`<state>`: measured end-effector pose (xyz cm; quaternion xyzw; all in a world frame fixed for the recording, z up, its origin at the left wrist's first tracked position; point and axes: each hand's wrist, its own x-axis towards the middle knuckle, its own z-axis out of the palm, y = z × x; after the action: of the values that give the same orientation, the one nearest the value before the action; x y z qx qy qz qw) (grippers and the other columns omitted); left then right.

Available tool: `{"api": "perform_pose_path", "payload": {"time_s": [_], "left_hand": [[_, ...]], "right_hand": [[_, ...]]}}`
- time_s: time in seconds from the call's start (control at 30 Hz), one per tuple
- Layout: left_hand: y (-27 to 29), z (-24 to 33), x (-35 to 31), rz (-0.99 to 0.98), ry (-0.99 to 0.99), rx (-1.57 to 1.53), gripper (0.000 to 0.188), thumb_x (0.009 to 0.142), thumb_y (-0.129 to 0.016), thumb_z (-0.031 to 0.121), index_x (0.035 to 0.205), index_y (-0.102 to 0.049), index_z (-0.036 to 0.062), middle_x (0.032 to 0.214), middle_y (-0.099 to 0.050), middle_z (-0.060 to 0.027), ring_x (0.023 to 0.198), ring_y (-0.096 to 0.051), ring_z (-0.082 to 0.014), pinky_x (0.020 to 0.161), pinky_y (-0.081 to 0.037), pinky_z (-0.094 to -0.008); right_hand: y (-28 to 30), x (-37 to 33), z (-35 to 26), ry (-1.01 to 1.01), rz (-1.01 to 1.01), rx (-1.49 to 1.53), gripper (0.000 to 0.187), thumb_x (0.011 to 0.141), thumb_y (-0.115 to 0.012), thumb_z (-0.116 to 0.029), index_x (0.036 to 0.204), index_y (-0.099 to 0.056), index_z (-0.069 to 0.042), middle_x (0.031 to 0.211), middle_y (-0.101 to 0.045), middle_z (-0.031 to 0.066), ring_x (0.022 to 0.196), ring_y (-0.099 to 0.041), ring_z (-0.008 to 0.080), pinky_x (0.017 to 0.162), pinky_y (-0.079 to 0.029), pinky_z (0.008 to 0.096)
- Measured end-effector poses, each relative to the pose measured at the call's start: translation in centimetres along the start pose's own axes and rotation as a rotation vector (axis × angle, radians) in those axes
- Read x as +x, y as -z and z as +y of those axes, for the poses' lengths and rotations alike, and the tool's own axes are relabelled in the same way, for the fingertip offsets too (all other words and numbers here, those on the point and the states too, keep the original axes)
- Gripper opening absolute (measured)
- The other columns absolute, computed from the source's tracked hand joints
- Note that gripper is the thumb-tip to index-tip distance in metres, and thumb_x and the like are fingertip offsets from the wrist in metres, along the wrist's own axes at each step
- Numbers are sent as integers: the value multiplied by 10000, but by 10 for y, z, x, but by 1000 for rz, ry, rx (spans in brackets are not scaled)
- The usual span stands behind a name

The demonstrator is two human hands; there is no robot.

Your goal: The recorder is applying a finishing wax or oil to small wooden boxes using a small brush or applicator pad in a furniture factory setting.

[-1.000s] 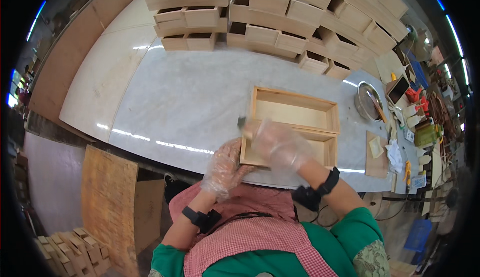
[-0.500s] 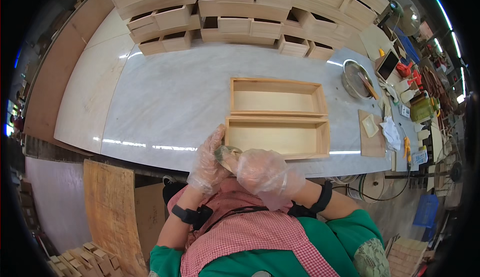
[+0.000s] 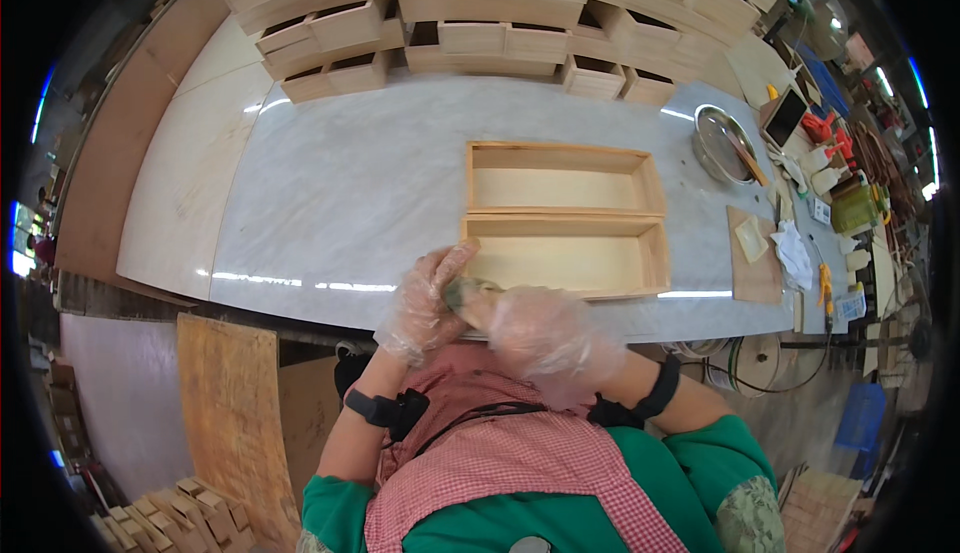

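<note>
Both my hands wear clear plastic gloves and come together at the table's front edge. My left hand (image 3: 418, 308) is closed, its fingers curled by the front left corner of the nearer shallow wooden box (image 3: 565, 221). Between the hands is a crumpled greenish-tan piece, like a rag (image 3: 478, 303); one end lies in my left hand, the other in my right hand (image 3: 553, 338), which is closed and slightly blurred. Glove folds partly hide the piece. Behind the nearer box, lined up with it, lies a second wooden box (image 3: 560, 148), open side up like the first.
Stacked wooden drawer units (image 3: 490, 6) line the table's far side. To the right are a metal bowl (image 3: 712, 148) with a wooden-handled tool, a brown board (image 3: 748, 273) bearing a small pale dish, a white cloth (image 3: 793, 256) and a yellow-handled tool (image 3: 825, 283).
The view has shifted slightly, so table and boxes sit a little differently. My hands stay together around the greenish-tan piece; my right hand has moved a little and is more blurred.
</note>
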<state>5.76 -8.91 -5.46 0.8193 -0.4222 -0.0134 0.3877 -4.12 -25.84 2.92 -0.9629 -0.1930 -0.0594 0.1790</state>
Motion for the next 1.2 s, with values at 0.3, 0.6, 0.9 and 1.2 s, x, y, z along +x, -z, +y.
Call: {"api": "perform_pose_path", "payload": {"time_s": [0.3,0.6,0.9,1.2], "left_hand": [[0,8,0,-12,41,59,822,675,-840,296,1369,-417,177,1199,-541,-207,1066,-558,-390,878,-500,-461],[-6,7,5,-28,21,30,823,641,-862,265,1327,-427,130,1181,-539,-225,1054,-555,-406,877,-487,-473],[-10,0,4,32,-26,19,871,618,-884,166,1344,-406,115,1153,-541,-189,1024,-593,-346,865,-517,-409],[-11,0,1,15,7,31,874,628,-869,271,1346,-383,159,1187,-527,-188,1064,-538,-386,883,-482,-464]], "right_hand": [[17,-130,66,-278,128,-498,233,954,-476,-177,1097,-595,-37,550,-425,45,420,-455,214,378,-387,359],[-1,-40,20,-62,44,-331,152,943,-474,-156,978,-561,-36,617,-499,59,462,-509,171,372,-395,353],[40,-165,83,-608,-63,-479,548,806,-558,-76,1347,-479,-119,731,-574,141,596,-580,318,497,-441,451],[37,-190,103,-723,75,-414,340,889,-518,-134,1223,-563,-93,596,-513,118,493,-541,292,430,-422,420]]}}
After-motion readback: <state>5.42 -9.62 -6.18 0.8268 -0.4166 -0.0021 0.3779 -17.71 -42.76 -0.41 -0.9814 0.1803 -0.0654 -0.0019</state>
